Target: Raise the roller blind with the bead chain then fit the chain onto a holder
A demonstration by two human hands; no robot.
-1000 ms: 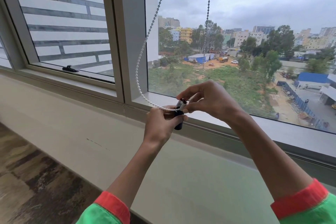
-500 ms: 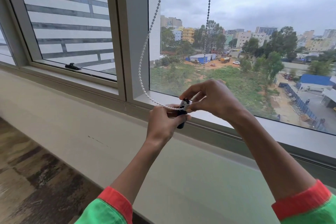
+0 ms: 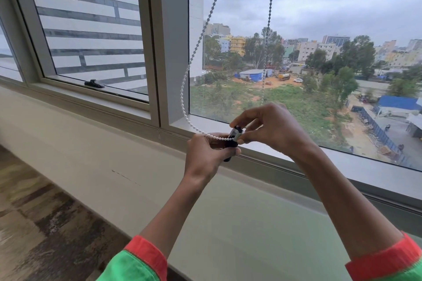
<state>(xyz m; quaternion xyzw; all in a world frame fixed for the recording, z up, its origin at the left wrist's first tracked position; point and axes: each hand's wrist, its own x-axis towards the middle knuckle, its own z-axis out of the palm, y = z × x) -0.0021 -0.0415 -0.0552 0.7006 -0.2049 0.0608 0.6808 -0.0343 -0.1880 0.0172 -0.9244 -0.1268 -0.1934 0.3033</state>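
Fingers of the left hand (image 3: 206, 155) gripped the black holder (image 3: 231, 143) just above the window sill (image 3: 342, 162); the right hand (image 3: 271, 128) pinched its top, where the bead chain (image 3: 182, 98) met it.

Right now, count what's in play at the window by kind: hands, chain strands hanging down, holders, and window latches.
Hands: 2, left hand and right hand
Bead chain strands: 2
Holder: 1
Window latch: 1
Total: 6
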